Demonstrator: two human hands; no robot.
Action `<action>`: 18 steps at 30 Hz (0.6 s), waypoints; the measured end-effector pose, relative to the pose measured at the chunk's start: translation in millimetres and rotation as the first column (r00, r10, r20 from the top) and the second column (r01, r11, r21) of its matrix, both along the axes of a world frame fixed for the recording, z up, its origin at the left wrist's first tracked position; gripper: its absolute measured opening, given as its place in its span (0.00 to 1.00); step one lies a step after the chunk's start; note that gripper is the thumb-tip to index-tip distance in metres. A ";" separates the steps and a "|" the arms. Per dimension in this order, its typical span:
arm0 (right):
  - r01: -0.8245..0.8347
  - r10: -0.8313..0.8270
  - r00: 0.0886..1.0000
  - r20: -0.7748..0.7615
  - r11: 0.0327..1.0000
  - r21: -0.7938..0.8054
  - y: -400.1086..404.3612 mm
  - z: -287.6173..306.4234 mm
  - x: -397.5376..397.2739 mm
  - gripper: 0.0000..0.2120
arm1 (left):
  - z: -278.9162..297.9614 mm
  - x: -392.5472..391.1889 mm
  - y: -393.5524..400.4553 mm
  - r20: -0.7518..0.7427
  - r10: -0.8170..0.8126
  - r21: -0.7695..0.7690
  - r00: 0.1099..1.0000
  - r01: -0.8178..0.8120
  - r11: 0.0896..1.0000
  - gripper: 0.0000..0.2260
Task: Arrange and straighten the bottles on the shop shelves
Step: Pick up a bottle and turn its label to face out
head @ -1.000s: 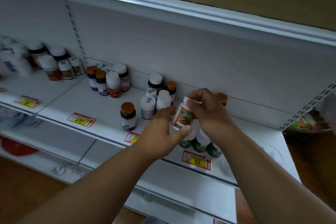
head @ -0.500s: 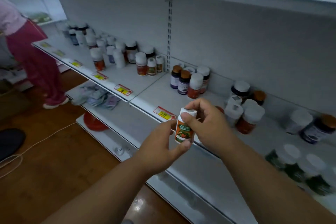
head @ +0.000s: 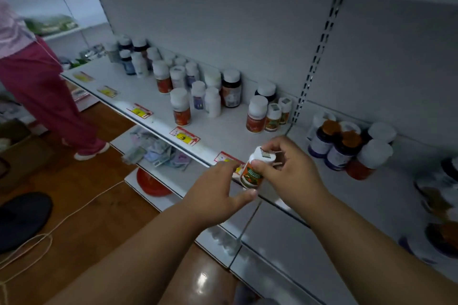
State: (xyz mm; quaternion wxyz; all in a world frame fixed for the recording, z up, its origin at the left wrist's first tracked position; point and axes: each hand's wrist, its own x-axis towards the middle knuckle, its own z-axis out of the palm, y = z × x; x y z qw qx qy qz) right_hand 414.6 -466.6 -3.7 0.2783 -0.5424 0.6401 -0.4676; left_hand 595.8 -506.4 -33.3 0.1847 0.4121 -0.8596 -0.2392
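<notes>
Our right hand [head: 290, 168] grips white-capped bottle [head: 255, 168] above shelf [head: 223, 131] edge; our left hand [head: 218, 190], fingers relaxed, seemingly touching bottle base.

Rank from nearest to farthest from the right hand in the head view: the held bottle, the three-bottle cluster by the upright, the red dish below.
1. Held bottle, in the right hand.
2. Three-bottle cluster, behind on the shelf.
3. Red dish, lower shelf, left.
</notes>
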 end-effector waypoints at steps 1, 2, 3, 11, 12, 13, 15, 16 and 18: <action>0.020 -0.020 0.999 -0.042 1.000 0.002 -14.4 -1.4 -2.5 0.12 | -5.4 -1.9 -14.9 0.028 0.016 -0.030 0.999 -0.015 0.999 0.32; 0.034 -0.032 0.996 -0.082 0.999 0.016 -28.9 -2.0 -3.9 0.12 | -9.7 -3.3 -29.2 0.061 0.032 -0.053 0.998 -0.029 0.998 0.33; 0.045 -0.041 0.993 -0.112 0.998 0.033 -43.8 -1.7 -3.4 0.12 | -12.9 -3.6 -43.0 0.087 0.045 -0.063 0.995 -0.040 0.997 0.35; 0.035 -0.011 0.957 -0.290 0.996 0.077 -133.2 -18.1 35.5 0.14 | -21.4 4.2 -144.7 0.148 -0.067 -0.163 0.987 0.091 0.982 0.30; 0.033 -0.005 0.950 -0.312 0.996 0.087 -139.0 -24.6 40.3 0.15 | -23.7 3.5 -151.9 0.110 -0.110 -0.179 0.988 0.128 0.975 0.28; 0.038 -0.004 0.941 -0.339 0.995 0.093 -143.6 -30.6 44.1 0.16 | -27.1 3.2 -158.3 0.087 -0.144 -0.203 0.986 0.159 0.966 0.27; 0.089 -0.049 0.928 -0.369 0.992 0.093 -149.2 -39.5 48.4 0.18 | -35.9 3.5 -169.3 0.054 -0.201 -0.260 0.978 0.208 0.943 0.25; 0.125 -0.080 0.923 -0.376 0.987 0.097 -150.5 -41.7 49.7 0.18 | -40.2 4.1 -174.4 0.039 -0.233 -0.281 0.972 0.235 0.930 0.24; 0.182 -0.122 0.913 -0.388 0.976 0.122 -149.9 -43.4 53.1 0.18 | -47.5 6.2 -183.4 0.052 -0.284 -0.295 0.957 0.287 0.911 0.25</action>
